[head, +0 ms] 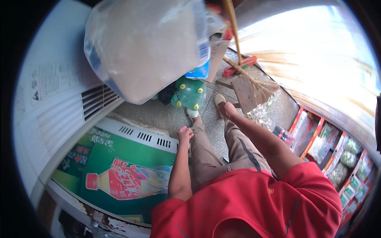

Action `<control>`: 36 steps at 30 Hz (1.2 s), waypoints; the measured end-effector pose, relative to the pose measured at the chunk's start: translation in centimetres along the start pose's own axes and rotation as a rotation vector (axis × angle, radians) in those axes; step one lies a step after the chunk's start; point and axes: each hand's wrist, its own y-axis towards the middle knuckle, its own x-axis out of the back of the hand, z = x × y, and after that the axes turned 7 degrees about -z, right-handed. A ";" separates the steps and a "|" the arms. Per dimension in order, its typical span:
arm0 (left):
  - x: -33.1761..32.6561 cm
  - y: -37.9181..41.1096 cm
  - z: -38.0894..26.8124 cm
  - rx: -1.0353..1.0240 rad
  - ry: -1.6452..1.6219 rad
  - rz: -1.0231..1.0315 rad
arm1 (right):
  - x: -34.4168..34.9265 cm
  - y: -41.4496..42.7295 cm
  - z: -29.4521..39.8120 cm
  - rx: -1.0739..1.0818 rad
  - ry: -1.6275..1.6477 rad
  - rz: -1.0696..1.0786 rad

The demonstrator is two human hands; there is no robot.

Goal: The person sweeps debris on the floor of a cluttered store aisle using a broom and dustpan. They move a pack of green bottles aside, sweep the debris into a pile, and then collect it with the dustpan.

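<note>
My left hand hangs over my left thigh, beside the green side panel of a drinks cooler; its fingers are loosely curled, and I see nothing in it. My right hand is lowered in front of my right leg, above the shoe; the forearm hides most of it, so its fingers and anything in them cannot be made out. Beyond my feet lies a green plastic pack of bottles with yellow caps. A small wooden stool stands near my right foot, with a straw broom beside it.
A large clear plastic bag with pale contents bulks ahead, by a cardboard box. A red push broom stands behind the stool. Scraps litter the floor. Shelves with red edges hold packaged goods at right; a white vented appliance is at left.
</note>
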 end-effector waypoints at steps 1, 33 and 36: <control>-0.9 -1.2 -0.7 0.032 0.049 0.014 | 3.7 -2.5 1.1 -0.037 -0.085 0.024; -25.3 -17.6 17.4 -0.086 0.524 0.057 | 23.4 -41.6 -27.4 0.028 -0.095 0.259; -30.1 -16.1 18.6 -0.143 0.620 0.090 | 21.3 -41.6 -28.9 -0.003 -0.140 0.224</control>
